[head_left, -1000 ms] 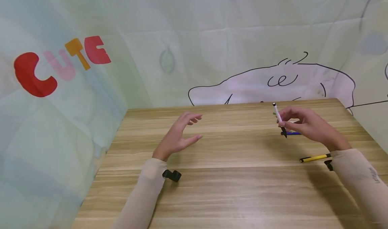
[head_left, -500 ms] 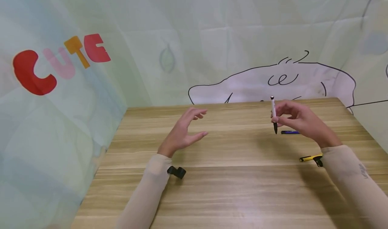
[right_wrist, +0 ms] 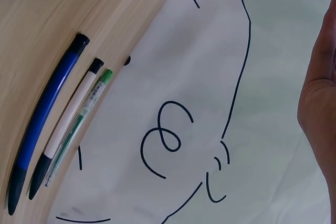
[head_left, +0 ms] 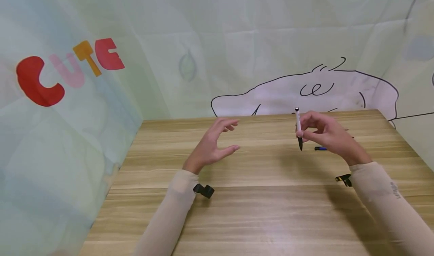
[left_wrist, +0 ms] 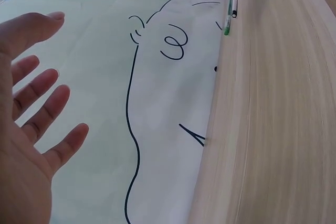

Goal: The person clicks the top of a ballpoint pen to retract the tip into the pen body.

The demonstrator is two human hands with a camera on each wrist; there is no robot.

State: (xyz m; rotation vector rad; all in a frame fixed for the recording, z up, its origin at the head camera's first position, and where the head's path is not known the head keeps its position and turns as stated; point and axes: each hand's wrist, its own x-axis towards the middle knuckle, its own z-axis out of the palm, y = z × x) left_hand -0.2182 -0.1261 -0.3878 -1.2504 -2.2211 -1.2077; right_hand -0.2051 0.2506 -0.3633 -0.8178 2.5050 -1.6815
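Note:
In the head view my right hand (head_left: 322,133) pinches a white pen (head_left: 298,122) between thumb and fingers. The pen stands nearly upright over the table, black tip downward. To its left, my left hand (head_left: 213,143) hovers above the wood with thumb and fingers spread apart, holding nothing. Beneath the right hand lies a blue pen (head_left: 320,148), partly covered by that hand. The right wrist view shows this blue pen (right_wrist: 44,108) beside another white pen (right_wrist: 68,111) and a clear pen with a green end (right_wrist: 79,121).
A yellow pen (head_left: 338,179) lies near the right sleeve, mostly hidden behind the wrist camera (head_left: 346,180). The wooden table (head_left: 257,218) ends at a printed cloth backdrop (head_left: 190,41) behind and on the left.
My right hand has moved left with the white pen, which has turned more upright. My left hand has drifted right and slightly away from me, its fingers still spread.

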